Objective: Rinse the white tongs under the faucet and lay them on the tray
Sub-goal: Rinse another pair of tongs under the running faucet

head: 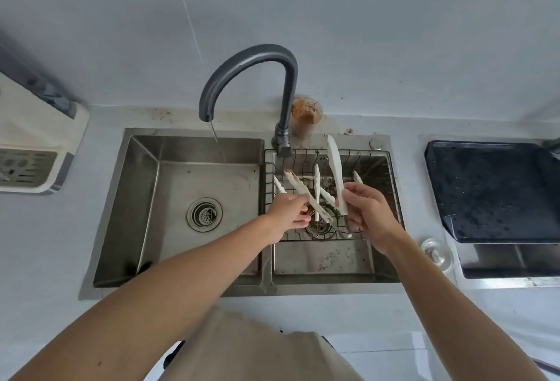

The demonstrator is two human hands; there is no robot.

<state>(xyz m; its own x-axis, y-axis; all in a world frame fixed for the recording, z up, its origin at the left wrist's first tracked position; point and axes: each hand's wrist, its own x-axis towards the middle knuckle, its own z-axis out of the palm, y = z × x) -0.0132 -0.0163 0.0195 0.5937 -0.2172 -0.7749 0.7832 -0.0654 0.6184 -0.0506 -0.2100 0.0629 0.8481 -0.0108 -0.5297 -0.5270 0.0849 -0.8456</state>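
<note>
Over the wire rack (pixel 391 186) in the right basin, the left hand (pixel 289 214) has its fingers closed around one pair of white tongs (pixel 298 188), while the right hand (pixel 368 211) pinches a second pair (pixel 335 165) upright; more tongs lie in the rack between them. The faucet (pixel 245 59) runs a thin stream into the left basin (pixel 145 198), which stands open; the dark tray (pixel 485 192) sits well apart on the right counter.
</note>
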